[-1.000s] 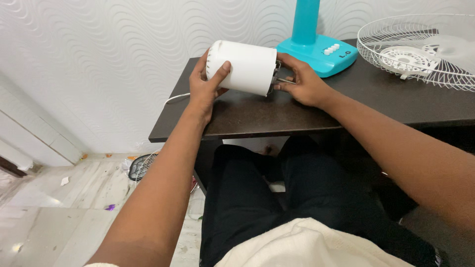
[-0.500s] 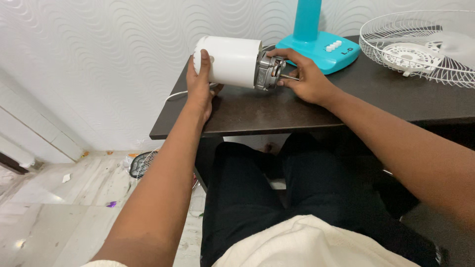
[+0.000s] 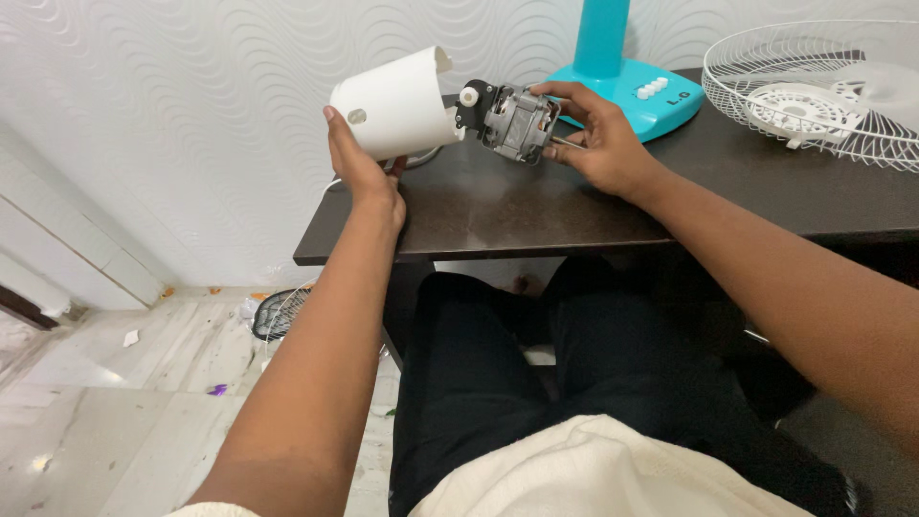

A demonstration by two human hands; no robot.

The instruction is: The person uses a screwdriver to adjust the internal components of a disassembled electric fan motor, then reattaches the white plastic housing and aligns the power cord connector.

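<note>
Our left hand (image 3: 362, 170) is gripping the white motor cover (image 3: 397, 103), lifted clear of the fan motor (image 3: 512, 122) that our right hand (image 3: 595, 144) is pinching just beside it, above the dark table (image 3: 536, 206); beyond our right hand are standing the teal fan base (image 3: 637, 91) and white grille (image 3: 814, 91).

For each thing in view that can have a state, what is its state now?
White plastic motor cover: off the motor, lifted and tilted, held by left hand.
Grey metal fan motor: bare, above the table, held by right hand.
White wire fan guard: detached, lying flat on dark wooden table.
Turquoise fan base: upright on the table.
</note>
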